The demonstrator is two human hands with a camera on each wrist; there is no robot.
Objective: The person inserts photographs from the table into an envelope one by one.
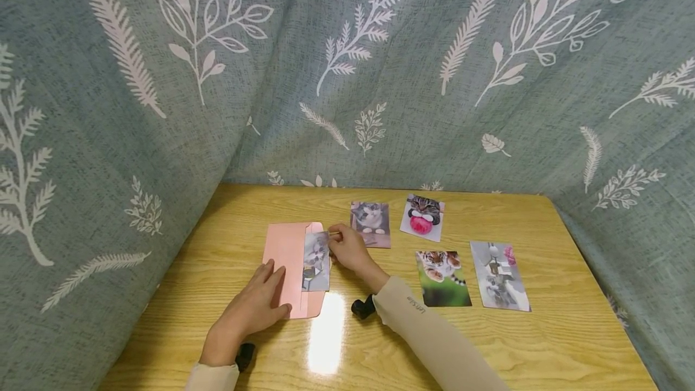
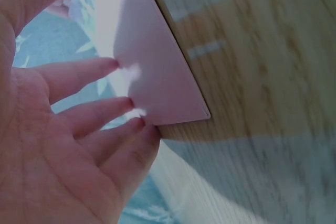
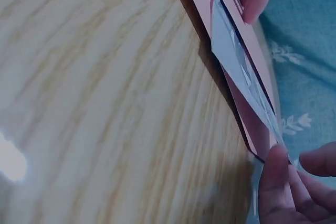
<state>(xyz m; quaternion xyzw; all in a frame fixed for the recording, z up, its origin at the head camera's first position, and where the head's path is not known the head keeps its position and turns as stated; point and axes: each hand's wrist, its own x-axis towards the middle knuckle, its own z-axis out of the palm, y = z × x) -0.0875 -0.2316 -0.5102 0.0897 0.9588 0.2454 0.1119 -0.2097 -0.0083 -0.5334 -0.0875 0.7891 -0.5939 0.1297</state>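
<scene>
A pink envelope (image 1: 282,243) lies on the table with its flap to the right. My left hand (image 1: 254,301) rests on it, fingers spread; the left wrist view shows the fingertips at the edge of the pink paper (image 2: 165,77). A grey-toned photo card (image 1: 315,261) sits at the envelope's mouth, lying over the flap, its left part hidden under the pink front. With thumb and fingers my right hand (image 1: 350,249) pinches the card at its upper right corner. Seen from the right wrist, the card (image 3: 236,61) is tilted up from the flap.
Two cat photo cards, one grey (image 1: 370,222) and one with a pink ball (image 1: 422,217), lie behind my right hand. A tiger card (image 1: 442,279) and another grey card (image 1: 499,276) lie to the right. Patterned curtains (image 1: 304,77) enclose the wooden table (image 1: 391,349).
</scene>
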